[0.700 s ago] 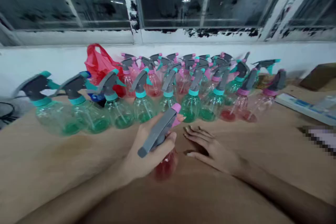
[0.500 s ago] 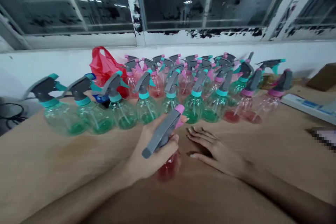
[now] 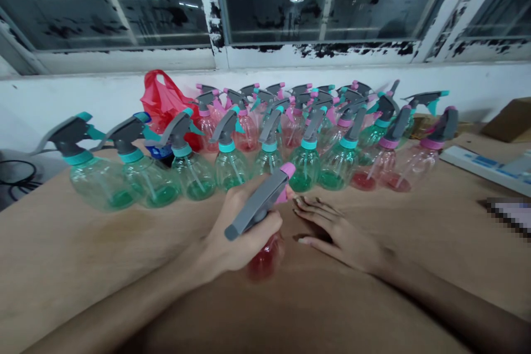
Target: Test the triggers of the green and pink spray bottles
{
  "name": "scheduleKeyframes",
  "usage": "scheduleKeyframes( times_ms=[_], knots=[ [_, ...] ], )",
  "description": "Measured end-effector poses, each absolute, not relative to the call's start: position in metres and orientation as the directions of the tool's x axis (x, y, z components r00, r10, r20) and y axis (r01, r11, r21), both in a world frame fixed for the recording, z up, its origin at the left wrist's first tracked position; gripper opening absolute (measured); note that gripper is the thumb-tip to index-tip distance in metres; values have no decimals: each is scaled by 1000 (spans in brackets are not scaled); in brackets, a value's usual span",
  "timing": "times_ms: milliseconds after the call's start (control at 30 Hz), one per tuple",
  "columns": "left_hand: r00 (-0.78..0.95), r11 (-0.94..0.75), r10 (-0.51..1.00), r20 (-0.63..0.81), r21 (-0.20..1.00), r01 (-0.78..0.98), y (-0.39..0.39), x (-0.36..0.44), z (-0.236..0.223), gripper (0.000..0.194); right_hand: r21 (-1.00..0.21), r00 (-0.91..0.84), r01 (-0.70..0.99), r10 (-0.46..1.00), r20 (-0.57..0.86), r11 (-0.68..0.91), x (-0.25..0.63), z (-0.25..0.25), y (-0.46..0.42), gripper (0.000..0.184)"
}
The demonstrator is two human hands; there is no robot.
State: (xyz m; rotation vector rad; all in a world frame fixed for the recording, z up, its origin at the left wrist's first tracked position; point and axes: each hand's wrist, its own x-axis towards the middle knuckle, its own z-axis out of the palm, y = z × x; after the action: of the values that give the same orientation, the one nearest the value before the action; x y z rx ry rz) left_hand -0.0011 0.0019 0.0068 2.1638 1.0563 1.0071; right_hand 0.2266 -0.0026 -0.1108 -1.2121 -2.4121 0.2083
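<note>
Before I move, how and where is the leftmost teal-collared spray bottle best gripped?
Probably by its teal collar, coming from the left: it is narrower than the rounded body below, and the teal trigger points right, toward the next spray bottle.

The left hand (image 3: 240,227) partly hides the red bottle (image 3: 264,261); well right of it, a pixelated object (image 3: 513,214) (unidentifiable) is cut off.

The left hand (image 3: 244,227) grips a red spray bottle (image 3: 263,257) above the table (image 3: 166,293).

Peeling window frames (image 3: 211,14) and massed spray bottles (image 3: 305,168) suggest a workshop
</note>
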Motion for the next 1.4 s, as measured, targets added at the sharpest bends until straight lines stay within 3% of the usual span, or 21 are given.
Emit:
scheduleKeyframes(
  times_ms=[133, 400, 667, 900, 1400],
  knots=[
    [496, -596, 777, 387, 706, 383, 3, 0, 11, 18, -317, -530, 727, 791, 306, 609, 227, -111, -3, 55],
    [407, -546, 822, 398, 752, 369, 0, 4, 2, 15, -310, -525, 741, 802, 286, 595, 226, -109, -3, 56],
    [424, -551, 820, 385, 733, 399, 1, 3, 1, 19, -317, -527, 735, 800, 288, 599, 226, -108, -3, 56],
    [406, -538, 832, 378, 729, 424, 0, 2, 2, 6, -324, -525, 733, 800, 290, 598, 226, -108, -4, 55],
    [392, -539, 836, 385, 710, 453, -2, 2, 1, 15, -324, -524, 745, 812, 256, 583, 225, -105, -4, 56]
  ],
)
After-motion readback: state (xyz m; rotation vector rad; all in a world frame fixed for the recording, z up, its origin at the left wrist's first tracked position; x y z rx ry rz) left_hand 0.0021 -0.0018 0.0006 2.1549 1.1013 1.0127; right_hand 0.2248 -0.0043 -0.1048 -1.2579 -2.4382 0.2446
